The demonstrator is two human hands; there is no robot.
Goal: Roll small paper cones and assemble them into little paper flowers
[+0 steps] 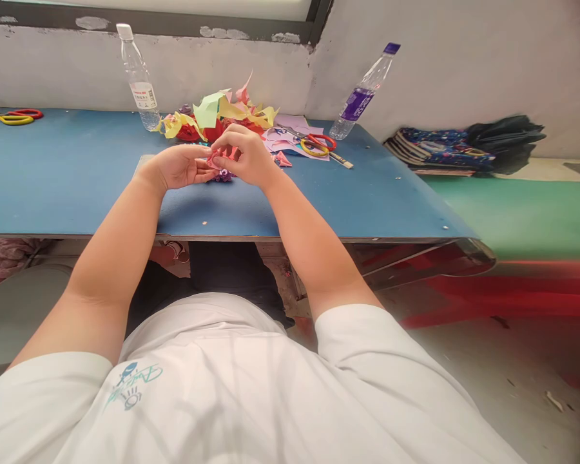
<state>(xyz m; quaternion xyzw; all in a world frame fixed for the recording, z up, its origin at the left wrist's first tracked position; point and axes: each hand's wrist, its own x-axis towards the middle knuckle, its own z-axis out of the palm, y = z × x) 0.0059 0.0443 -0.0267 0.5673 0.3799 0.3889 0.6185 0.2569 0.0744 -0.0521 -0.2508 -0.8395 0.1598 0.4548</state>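
A small piece of pinkish-red paper (214,158) sits between my two hands above the blue table. My left hand (180,166) supports it from the left, its fingertips against the paper. From the right, my right hand (245,153) pinches the same piece between thumb and fingers. Fingers cover much of the paper, so its full shape is hidden. Just below my hands a purple curled-paper piece (223,176) shows on the table. A pink folded paper triangle (283,159) lies to the right of my right hand.
Behind my hands is a heap of crumpled coloured paper (210,111). Scissors (315,144) rest on purple sheets beside a pale stick (342,160). Two plastic bottles, one white-capped (142,90), one purple-capped (360,100), stand near the wall. More scissors (17,118) lie far left on the blue table (77,187).
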